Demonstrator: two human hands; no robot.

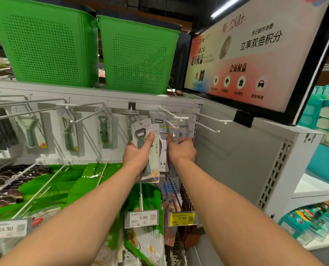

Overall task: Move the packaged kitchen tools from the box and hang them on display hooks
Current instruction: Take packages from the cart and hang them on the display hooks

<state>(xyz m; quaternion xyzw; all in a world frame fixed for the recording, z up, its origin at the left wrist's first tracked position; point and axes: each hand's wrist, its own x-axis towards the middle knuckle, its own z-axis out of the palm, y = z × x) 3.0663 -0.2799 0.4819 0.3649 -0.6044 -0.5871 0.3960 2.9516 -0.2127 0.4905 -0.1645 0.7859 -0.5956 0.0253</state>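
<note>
- Pale grey metal display panel (236, 160): carries the upper hook row. It is bare to the right of the hands, which looks like the freest room for pulling an arm back.
- Two green perforated plastic baskets (44, 45): stand on the ledge above the hooks, well above both hands.
- Black-framed printed sign board (255, 54): tilts out over the panel's right end. Its lower edge limits any upward lift on that side.
- Green foil pouches (50, 185): hang on long wire hooks in the lower row, beneath both forearms. The projecting wire ends and the price tags (143, 217) are the likeliest snags if the arms drop.
- Left hand (138, 152): grip closed round the carded green-handled bottle opener pack (140, 129), thumb on its front. The pack is upright, on no hook, just left of the grey packs. The source box is not in view.
- Right hand (182, 148): index finger straight against the hanging grey carded packs (172, 123), other fingers curled at their lower edge. Whether they pinch cannot be told.
- White-tipped wire display hooks (207, 117): two stand empty at right. Similar green-handled tool packs (104, 129) hang further left.
  - Step judged: threading the pack's hang hole onto a hook.
  - Handling advice: keep the card square, meet the hook tip with the hole, then slide the pack back along the wire while the neighbouring packs are held aside.
</note>
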